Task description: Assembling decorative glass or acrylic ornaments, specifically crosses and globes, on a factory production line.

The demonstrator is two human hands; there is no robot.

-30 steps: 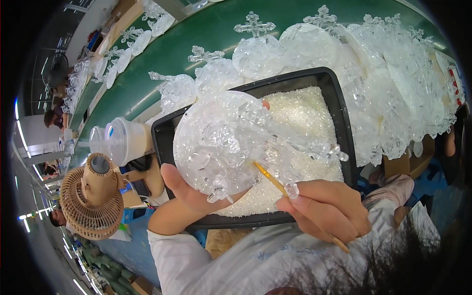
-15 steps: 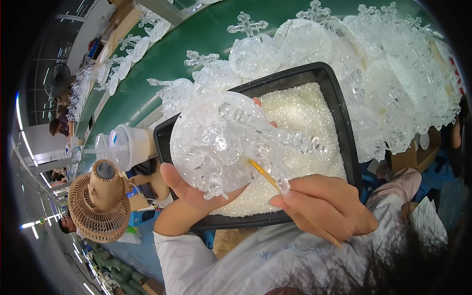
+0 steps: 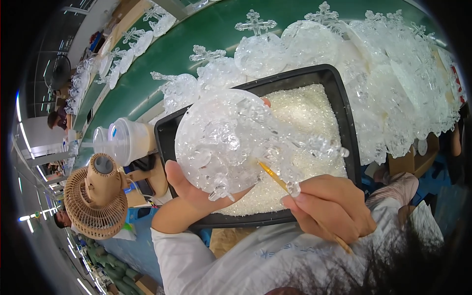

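A clear plastic ornament (image 3: 221, 140), a round disc with raised transparent shapes and a cross-like arm stretching right, rests tilted in my left hand (image 3: 189, 194). The thumb shows at its lower left edge and a fingertip at its upper right; the other fingers are hidden beneath it. My right hand (image 3: 334, 206) pinches a thin paintbrush (image 3: 272, 176) with a yellow ferrule. The brush tip touches, or is very near, the disc's lower right face. Below both hands lies a black tray (image 3: 346, 128) filled with sparkling white granules (image 3: 309, 110).
More clear cross-topped ornaments (image 3: 260, 54) line the green table (image 3: 196, 29), with a heap (image 3: 393, 83) at right. Plastic tubs (image 3: 129, 141) stand left of the tray, near a tan fan (image 3: 96, 196). Other people (image 3: 58, 119) are in the left background.
The ornament, both hands and the brush have shifted slightly right in the picture. The brush tip stays at the disc's lower right part, and my hold on both is unchanged.
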